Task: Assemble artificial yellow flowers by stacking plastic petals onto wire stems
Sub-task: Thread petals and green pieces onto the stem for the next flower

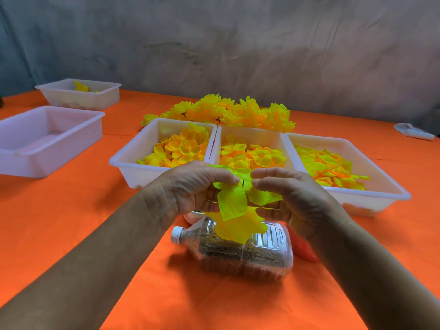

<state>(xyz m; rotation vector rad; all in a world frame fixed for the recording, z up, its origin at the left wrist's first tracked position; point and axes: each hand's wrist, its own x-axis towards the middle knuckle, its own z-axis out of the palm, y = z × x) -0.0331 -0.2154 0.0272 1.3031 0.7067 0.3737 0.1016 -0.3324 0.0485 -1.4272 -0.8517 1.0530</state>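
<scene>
A half-built yellow flower (234, 206) of large plastic petals hangs between my two hands above the table. A thin dark stem tip (243, 182) pokes up through its top petals. My left hand (195, 189) grips the petals from the left, fingers curled over them. From the right, my right hand (290, 198) holds the petals with forefinger and thumb. Three white trays of loose yellow petals stand just behind: left tray (133, 160), middle tray (219, 139), right tray (381, 184). A heap of finished yellow flowers (228, 110) lies behind the trays.
A clear plastic bottle (238, 253) filled with brown grains lies on its side under my hands, white cap to the left. Two more white trays stand at far left, the near one (42, 139) empty, the far one (78, 92) holding a few petals. Orange cloth (71, 206) covers the table.
</scene>
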